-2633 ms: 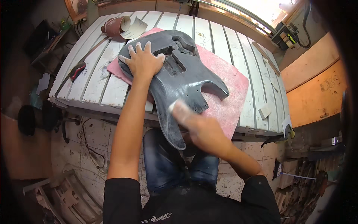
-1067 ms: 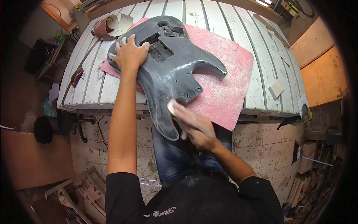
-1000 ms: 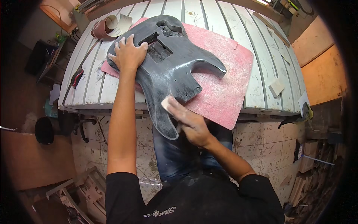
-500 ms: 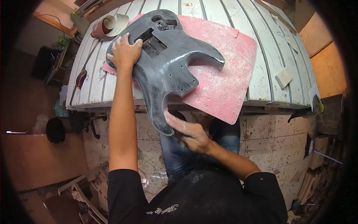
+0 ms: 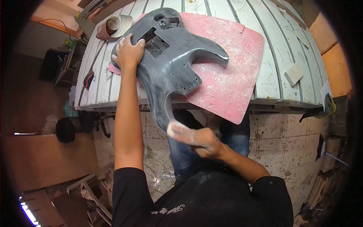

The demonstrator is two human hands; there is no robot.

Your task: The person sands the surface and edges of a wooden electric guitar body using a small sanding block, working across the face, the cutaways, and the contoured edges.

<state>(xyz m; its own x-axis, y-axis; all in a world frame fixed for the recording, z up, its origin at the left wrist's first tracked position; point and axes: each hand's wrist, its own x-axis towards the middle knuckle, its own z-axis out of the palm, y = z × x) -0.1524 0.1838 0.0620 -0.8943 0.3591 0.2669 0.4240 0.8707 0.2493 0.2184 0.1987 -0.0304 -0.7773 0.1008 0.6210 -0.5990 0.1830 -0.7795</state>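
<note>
My left hand [image 5: 128, 52] rests with spread fingers on the upper left of a dark grey guitar body [image 5: 160, 75], which has routed cavities and small holes and lies at an angle on a dusty pink mat [image 5: 230, 89]. The body's lower horn hangs beyond the table's front edge. At that horn's tip, my right hand [image 5: 200, 140], dusty and blurred, holds a small white pad [image 5: 172, 128] against or beside the edge; its far fingers are partly hidden.
The slatted white table [image 5: 272, 64] carries a curled brown sheet roll [image 5: 106, 29] at back left, a red-and-black tool [image 5: 88, 80] at left and a pale rectangular block [image 5: 293, 73] at right. Wooden pieces [image 5: 89, 193] lie on the floor at lower left.
My right hand with the white pad has moved downward along the horn to its tip. My left hand stays on the body. The whole view has shifted somewhat.
</note>
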